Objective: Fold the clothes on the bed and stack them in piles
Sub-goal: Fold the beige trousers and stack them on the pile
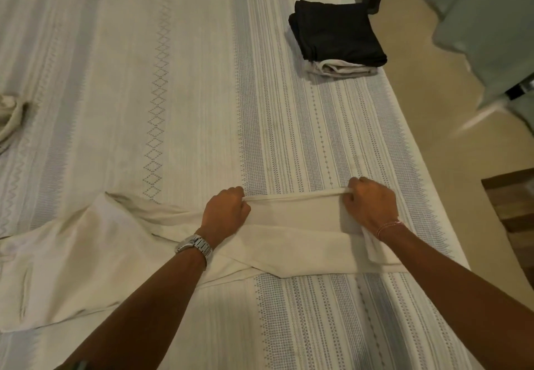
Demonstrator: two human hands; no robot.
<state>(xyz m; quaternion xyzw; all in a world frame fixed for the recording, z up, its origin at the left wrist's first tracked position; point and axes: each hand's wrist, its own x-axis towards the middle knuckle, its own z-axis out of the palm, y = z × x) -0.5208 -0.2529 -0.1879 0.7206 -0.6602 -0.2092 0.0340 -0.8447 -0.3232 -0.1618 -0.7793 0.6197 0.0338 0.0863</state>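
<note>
A cream pair of trousers lies across the near part of the bed, its leg end doubled over on the right. My left hand and my right hand each pinch the far edge of that folded part, about a forearm's length apart, with the hem stretched taut between them. At the far right edge of the bed sits a pile: a folded black garment on top of a folded white one. A crumpled cream garment lies at the left edge of the view.
The bed's right edge runs diagonally beside a beige floor. Pale green furniture stands at the upper right. A wooden piece shows at the right edge.
</note>
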